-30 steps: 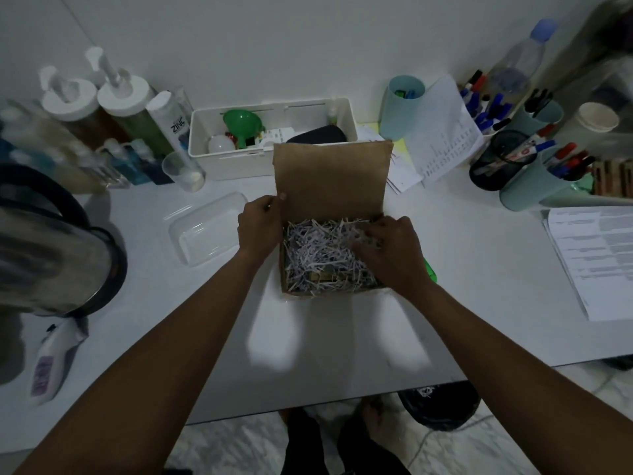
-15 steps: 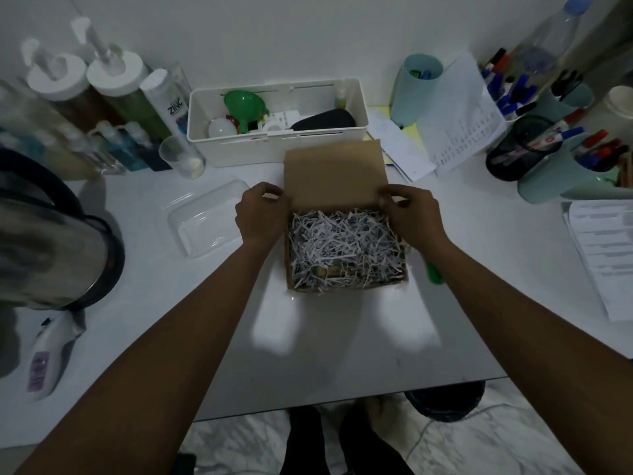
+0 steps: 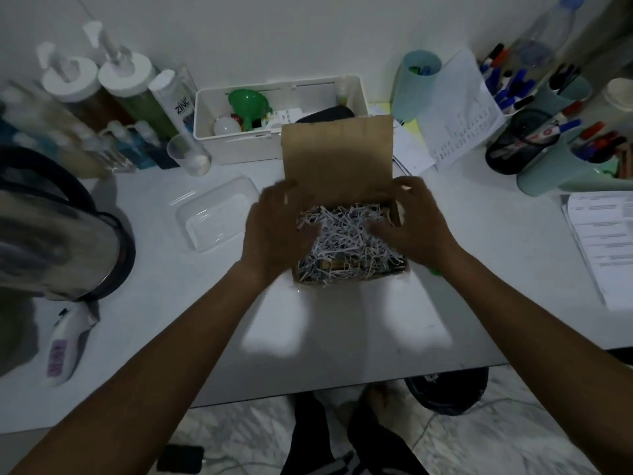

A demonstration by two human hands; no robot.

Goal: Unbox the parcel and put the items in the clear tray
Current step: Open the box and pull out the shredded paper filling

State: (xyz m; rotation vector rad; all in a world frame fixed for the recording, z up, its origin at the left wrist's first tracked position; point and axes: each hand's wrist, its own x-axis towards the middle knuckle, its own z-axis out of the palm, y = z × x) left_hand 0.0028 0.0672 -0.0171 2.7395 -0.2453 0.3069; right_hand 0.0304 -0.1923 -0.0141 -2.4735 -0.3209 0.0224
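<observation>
Nearest we see a marble floor [image 3: 239, 433], then our white table [image 3: 342, 337]. On it sits the brown box [image 3: 337, 159], flap standing up, full of paper strips [image 3: 346, 231]. Our left hand [image 3: 274, 231] and right hand [image 3: 416, 228] rest at its two sides — fingers loosely spread, tips in the strips, a bit blurry. The clear tray [image 3: 212, 217] lies just left of the box, a white wall [image 3: 274, 36] behind

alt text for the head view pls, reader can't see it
The left hand and right hand reach into an open box of shredded paper on a white table. A clear tray lies left of the box, apart from it.
</observation>
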